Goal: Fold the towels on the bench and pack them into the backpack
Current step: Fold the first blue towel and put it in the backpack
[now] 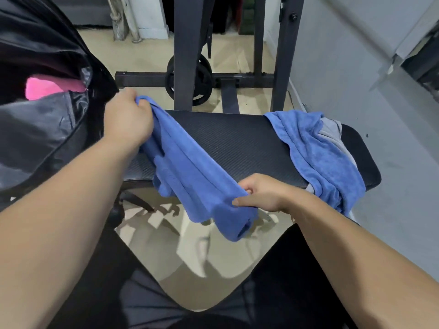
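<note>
A long bunched blue terry towel [190, 167] is gripped at its far end by the left hand [127, 119] beside the open black backpack [42, 129]; its near end is pinched by the right hand [263, 193] over the black padded bench [228, 138].

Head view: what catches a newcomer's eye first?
The blue towel stretched between the left hand and right hand, over the bench, draws the eye first. Then the pink item inside the black backpack, left, and a second blue towel heaped at the bench's right end.

A dark metal rack [185, 43] stands at upper centre, a black weight plate [204, 78] at its base, and a grey wall [356, 74] on the right.
</note>
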`<state>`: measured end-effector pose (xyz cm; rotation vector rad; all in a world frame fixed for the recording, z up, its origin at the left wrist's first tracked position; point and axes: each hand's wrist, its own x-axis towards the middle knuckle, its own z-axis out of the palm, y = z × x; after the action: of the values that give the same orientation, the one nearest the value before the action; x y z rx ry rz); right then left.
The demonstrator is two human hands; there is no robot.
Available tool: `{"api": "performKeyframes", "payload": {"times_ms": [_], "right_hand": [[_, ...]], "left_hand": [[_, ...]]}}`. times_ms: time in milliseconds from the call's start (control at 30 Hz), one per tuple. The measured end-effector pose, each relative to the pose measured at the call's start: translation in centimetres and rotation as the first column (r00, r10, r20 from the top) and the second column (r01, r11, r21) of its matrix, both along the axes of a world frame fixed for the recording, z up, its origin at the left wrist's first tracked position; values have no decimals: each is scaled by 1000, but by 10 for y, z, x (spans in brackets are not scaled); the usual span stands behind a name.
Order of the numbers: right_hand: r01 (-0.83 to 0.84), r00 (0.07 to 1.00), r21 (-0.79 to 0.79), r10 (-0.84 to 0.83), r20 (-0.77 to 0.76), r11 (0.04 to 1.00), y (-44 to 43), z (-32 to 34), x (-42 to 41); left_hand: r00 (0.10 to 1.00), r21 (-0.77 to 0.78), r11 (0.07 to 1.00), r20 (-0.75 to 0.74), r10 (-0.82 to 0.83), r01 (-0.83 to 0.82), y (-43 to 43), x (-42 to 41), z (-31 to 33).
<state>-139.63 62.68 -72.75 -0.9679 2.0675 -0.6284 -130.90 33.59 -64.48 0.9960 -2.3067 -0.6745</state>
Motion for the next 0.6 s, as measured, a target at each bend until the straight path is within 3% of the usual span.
{"api": "performKeyframes", "payload": {"times_ms": [100, 167, 233, 300, 333, 433, 600], "right_hand": [[102, 991, -3, -102, -83, 995, 0, 6, -7], [172, 975, -8, -171, -138, 985, 2, 13, -16], [232, 957, -21, -232, -172, 973, 8, 28, -26], [265, 958, 1, -263, -116, 964, 13, 51, -39], [256, 963, 39, -251, -97, 966, 14, 64, -45], [253, 964, 104, -242, -109, 962, 12, 92, -65], [286, 898, 151, -210, -386, 946, -15, 80, -91]], "left_hand": [[997, 8, 1000, 83, 6, -6, -19, 14, -12], [965, 46, 999, 258, -38, 27, -27, 23, -21], [833, 129, 985, 528, -164, 113, -31, 29, -24], [687, 240, 957, 668, -286, 166, -31, 34, -24], [667, 283, 944, 672, -321, 169, -31, 34, -22], [751, 351, 927, 574, -325, 133, -31, 28, -15], [879, 136, 976, 426, -212, 169, -38, -8, -34]]}}
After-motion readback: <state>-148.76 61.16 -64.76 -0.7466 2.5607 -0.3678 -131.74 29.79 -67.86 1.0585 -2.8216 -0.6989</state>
